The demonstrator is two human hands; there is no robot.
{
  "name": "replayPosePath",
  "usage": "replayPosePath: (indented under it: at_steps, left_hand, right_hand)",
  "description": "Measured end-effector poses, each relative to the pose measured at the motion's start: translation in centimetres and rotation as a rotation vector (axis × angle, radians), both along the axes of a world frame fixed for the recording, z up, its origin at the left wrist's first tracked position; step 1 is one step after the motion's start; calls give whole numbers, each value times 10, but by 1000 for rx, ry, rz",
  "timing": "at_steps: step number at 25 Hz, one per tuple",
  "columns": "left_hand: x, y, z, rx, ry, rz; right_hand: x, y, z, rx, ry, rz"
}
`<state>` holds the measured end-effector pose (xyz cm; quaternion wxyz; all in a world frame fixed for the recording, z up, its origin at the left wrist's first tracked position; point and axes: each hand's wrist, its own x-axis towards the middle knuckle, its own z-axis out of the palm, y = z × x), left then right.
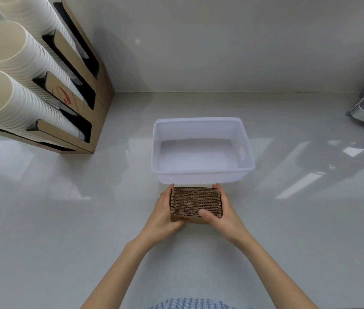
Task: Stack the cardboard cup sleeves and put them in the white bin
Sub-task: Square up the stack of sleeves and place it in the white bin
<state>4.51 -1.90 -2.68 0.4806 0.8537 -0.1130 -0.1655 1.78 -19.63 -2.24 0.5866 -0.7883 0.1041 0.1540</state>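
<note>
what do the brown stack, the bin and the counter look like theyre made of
The stack of sleeves looks like brown corrugated cardboard, matte: wavy fluted edges show along the top. The white bin seems to be thin, slightly translucent plastic with a smooth moulded rim. The counter is pale and glossy, mirroring window light; it may be polished stone or laminate, which the picture leaves open.
</note>
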Motion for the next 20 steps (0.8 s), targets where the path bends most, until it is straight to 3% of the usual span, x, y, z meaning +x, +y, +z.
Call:
replayPosePath:
  at_steps: [4, 12, 20]
  left_hand:
    - [-1, 0, 5, -52, -18, -10]
    - [-2, 3, 9, -69, 15, 9]
    - [4, 20, 9, -79, 167, -41]
  right_hand:
    - [0, -14, 1, -190, -69, 154]
    - [0, -19, 0, -162, -94, 106]
    - [-1, -20, 5, -95, -34, 103]
